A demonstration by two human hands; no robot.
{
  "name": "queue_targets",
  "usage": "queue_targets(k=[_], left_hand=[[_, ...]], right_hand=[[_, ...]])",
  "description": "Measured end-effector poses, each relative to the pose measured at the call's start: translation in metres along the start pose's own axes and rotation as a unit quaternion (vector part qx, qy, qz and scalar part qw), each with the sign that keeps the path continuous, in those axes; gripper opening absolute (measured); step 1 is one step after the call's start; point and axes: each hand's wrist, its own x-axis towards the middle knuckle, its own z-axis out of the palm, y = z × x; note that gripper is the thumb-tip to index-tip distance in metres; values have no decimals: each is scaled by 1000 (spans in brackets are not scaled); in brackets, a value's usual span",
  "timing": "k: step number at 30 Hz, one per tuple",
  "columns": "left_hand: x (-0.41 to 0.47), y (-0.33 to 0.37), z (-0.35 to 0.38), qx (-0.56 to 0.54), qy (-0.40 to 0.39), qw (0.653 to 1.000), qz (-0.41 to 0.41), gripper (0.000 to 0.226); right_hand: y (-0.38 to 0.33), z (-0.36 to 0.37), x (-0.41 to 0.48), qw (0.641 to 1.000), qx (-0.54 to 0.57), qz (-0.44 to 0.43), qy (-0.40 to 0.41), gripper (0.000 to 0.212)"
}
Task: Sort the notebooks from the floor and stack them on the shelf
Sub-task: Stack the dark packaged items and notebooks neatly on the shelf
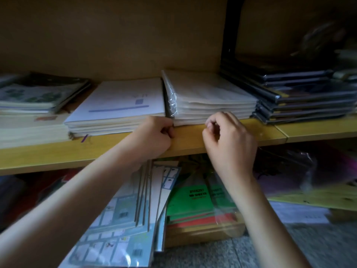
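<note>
Wooden shelf [193, 140] before us carries four stacks of notebooks: green-covered [38, 93], white [119, 105], plastic-wrapped [208, 97], black [301, 97]. Our two hands curl loosely, holding nothing: left hand [154, 136] touching the wrapped stack's corner, right hand [229, 140] against its front edge. More notebooks [123, 219] lie below.

Wooden shelf [193, 140] bearing four stacks in a row: at its left end a pale stack topped with green-patterned books [36, 97]; next, white notebooks [117, 109]; then plastic-wrapped spiral pads [208, 99]; toward the right, dark glossy folders [301, 99]. Front edge bare.
</note>
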Motion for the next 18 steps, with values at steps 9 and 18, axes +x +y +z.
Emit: queue_targets(k=[9,18], left_hand=[[6,-11,4,22,-18,999,45,27],[-31,-40,-30,-105,84,985,112,25]], right_hand=[[-14,13,-1,998,-52,29,28,21],[-66,25,-6,998,49,-11,-30,18]])
